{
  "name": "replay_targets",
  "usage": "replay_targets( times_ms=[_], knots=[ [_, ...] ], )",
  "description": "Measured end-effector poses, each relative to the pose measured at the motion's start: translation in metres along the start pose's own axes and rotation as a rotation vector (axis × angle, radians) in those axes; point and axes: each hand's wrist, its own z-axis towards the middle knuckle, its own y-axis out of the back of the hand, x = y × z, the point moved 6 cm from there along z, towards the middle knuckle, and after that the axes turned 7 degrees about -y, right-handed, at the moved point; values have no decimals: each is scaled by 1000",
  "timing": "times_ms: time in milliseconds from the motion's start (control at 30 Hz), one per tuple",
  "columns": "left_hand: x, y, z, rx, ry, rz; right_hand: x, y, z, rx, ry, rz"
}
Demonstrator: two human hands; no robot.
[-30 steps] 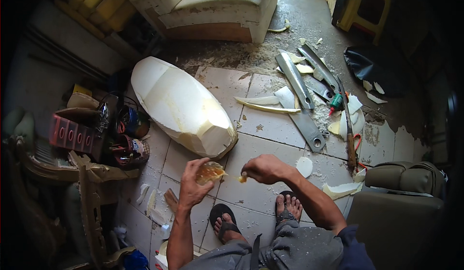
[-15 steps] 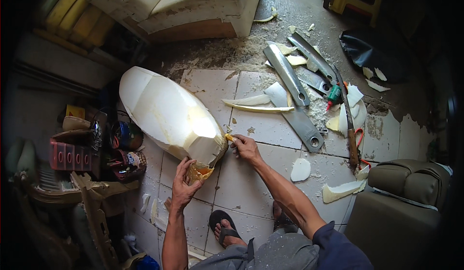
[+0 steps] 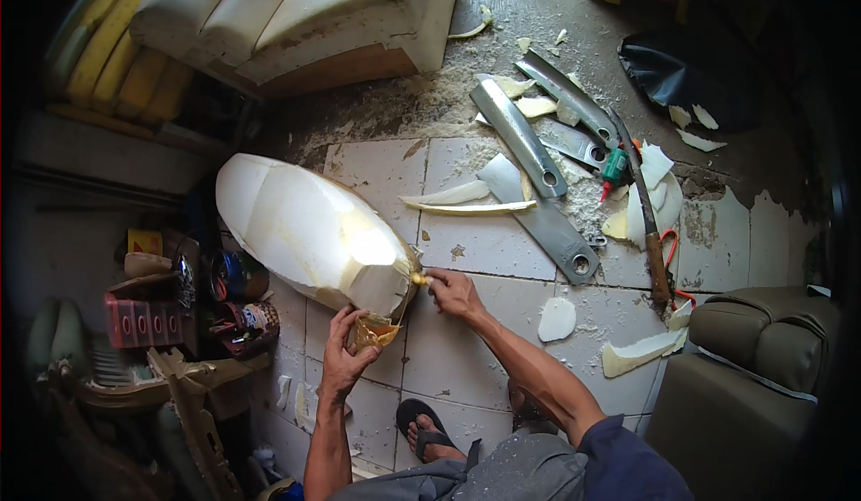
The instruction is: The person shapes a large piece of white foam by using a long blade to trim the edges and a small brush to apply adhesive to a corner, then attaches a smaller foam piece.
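Foam block (image 3: pixel 309 235), white, elongated, faceted, yellow-tinged

Glaring off the white block (image 3: pixel 309 223), fading to black toward 3 and 9 o'clock, bending at the rim.

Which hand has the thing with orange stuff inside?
The left hand holds the yellowish container with orange stuff. The right hand instead pinches a small yellow piece at the long white block's near end.
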Motion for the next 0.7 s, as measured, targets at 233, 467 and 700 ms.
replay_targets(
  times_ms=[233, 467, 700],
  knots=[
    [-12, -32, 30, 146, -6, -100, 39, 50, 5, -295, 150, 52],
    [-8, -31, 43, 147, 17, -246, 62, 57, -18, -337, 186, -24],
    [-17, -38, 46, 167, 61, -278, 75, 42, -17, -376, 604, -391]
  ],
)
